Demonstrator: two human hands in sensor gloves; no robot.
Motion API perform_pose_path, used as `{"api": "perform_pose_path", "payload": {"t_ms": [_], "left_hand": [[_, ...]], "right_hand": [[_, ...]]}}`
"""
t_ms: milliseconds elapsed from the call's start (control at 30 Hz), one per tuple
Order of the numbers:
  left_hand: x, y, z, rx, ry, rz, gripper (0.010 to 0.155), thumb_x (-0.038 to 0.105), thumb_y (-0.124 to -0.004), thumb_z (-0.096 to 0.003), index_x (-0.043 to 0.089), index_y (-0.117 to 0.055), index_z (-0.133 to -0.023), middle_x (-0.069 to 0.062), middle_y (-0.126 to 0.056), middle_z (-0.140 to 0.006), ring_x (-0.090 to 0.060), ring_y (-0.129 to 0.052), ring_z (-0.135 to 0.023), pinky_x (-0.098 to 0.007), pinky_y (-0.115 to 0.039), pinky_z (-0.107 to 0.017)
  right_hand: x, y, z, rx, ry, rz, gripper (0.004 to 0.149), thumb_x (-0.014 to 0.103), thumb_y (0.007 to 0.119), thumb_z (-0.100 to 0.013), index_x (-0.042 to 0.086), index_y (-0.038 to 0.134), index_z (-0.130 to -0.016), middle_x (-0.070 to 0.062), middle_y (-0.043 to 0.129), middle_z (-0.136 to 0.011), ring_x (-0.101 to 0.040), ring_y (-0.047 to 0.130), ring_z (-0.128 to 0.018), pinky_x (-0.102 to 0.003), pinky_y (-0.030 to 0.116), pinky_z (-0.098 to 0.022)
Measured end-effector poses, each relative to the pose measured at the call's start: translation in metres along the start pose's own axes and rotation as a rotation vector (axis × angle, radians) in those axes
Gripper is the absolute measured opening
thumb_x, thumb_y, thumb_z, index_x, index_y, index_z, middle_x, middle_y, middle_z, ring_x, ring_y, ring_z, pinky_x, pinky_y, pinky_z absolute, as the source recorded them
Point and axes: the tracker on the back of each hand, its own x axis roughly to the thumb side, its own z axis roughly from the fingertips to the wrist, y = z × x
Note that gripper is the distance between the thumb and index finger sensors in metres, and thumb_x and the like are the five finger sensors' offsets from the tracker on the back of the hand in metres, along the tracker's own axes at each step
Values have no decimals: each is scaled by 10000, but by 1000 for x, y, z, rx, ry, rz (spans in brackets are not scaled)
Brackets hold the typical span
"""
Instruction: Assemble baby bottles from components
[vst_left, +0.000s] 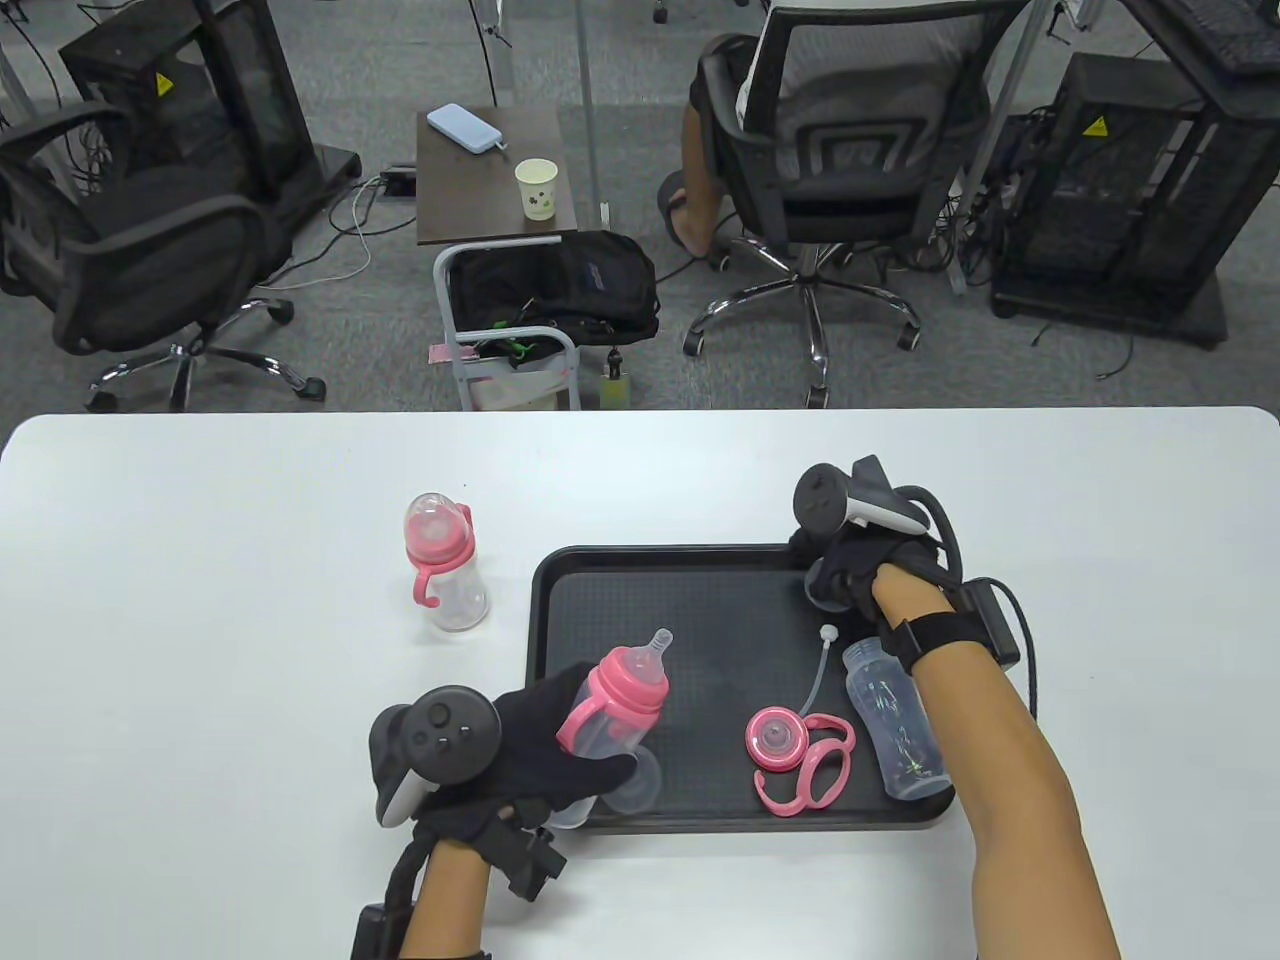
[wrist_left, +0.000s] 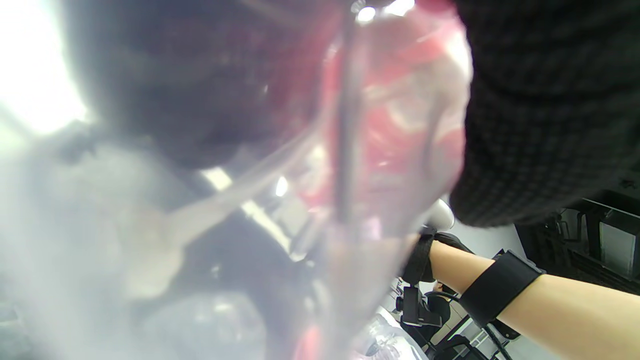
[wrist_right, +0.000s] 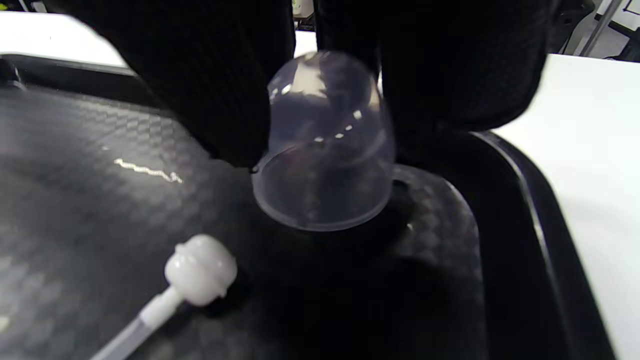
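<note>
The white surface (vst_left: 200, 560) carried a black tray (vst_left: 650, 580) at centre-right. On the surface, left of the tray and well apart from it, an assembled bottle (vst_left: 445, 560) with a pink collar, pink handle and clear cap stood upright.

The left hand (vst_left: 540, 750) gripped a second bottle (vst_left: 615, 725) around its clear body at the tray's near-left corner. This bottle was tilted, its pink collar and uncapped nipple pointing up and to the right. In the left wrist view, the bottle filled most of the frame as a blur of clear and pink plastic.

An empty clear bottle body (vst_left: 895, 730) lay on its side at the tray's near-right edge, just beside the right forearm. Left of it lay a pink collar with nipple (vst_left: 775, 740), with a pink handle ring (vst_left: 815, 770) against it.

The right hand (vst_left: 850, 575) was at the tray's far-right corner. Its fingers (wrist_right: 210, 85) pinched a clear dome cap (wrist_right: 325, 145), held mouth-down just above the tray floor.

A white-tipped straw (vst_left: 820, 665) lay on the tray between the cap and the pink collar.
</note>
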Motion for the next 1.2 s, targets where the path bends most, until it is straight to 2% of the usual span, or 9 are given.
{"api": "perform_pose_path", "payload": {"t_ms": [167,333,667,867,1067,1200], "left_hand": [[0,0,0,-7,6,-7,1023,780,-1028,-249,188,-794,-1050,-76,-970,-850,-322,-1063,-613,-419,-922,-430],[0,-1,-1,-10,10,-11,1023,782,-1027,-249,190,-794,-1049,-77,-970,-850,-321,-1063,-613,-419,-922,-430],[-2,-1,-1,-6,14,-9,1021,782,-1025,-251,192,-791,-1050,-74,-969,-852,-319,-1062,-615,-418,-922,-432],[0,-2,-2,-9,10,-7,1019,780,-1025,-254,191,-790,-1052,-77,-967,-854,-320,-1060,-617,-419,-920,-433],[3,-3,-1,-9,-5,-13,1019,784,-1022,-254,193,-792,-1051,-74,-967,-854,-319,-1062,-613,-417,-921,-432],[7,-2,0,-6,-19,-21,1018,783,-1022,-256,192,-791,-1051,-76,-969,-851,-318,-1062,-613,-417,-922,-430]], "right_hand": [[5,1,0,12,1,4,617,335,984,-469,192,724,-1009,-249,686,-1056,-503,925,-761,-566,858,-496],[10,6,0,47,1,18,627,340,992,-464,183,723,-1008,-252,673,-1056,-510,931,-766,-565,870,-498],[5,1,3,65,13,-11,628,320,997,-462,176,723,-1008,-252,683,-1058,-514,911,-791,-575,851,-527],[-1,-40,38,-47,-78,-188,628,305,992,-466,170,716,-1014,-256,664,-1072,-530,876,-821,-589,829,-550],[26,-86,95,-64,-353,-501,629,300,984,-480,158,707,-1026,-269,660,-1076,-538,872,-819,-599,819,-557],[54,-102,126,-10,-534,-633,626,298,983,-485,154,708,-1029,-273,660,-1078,-543,865,-825,-601,817,-559]]}}
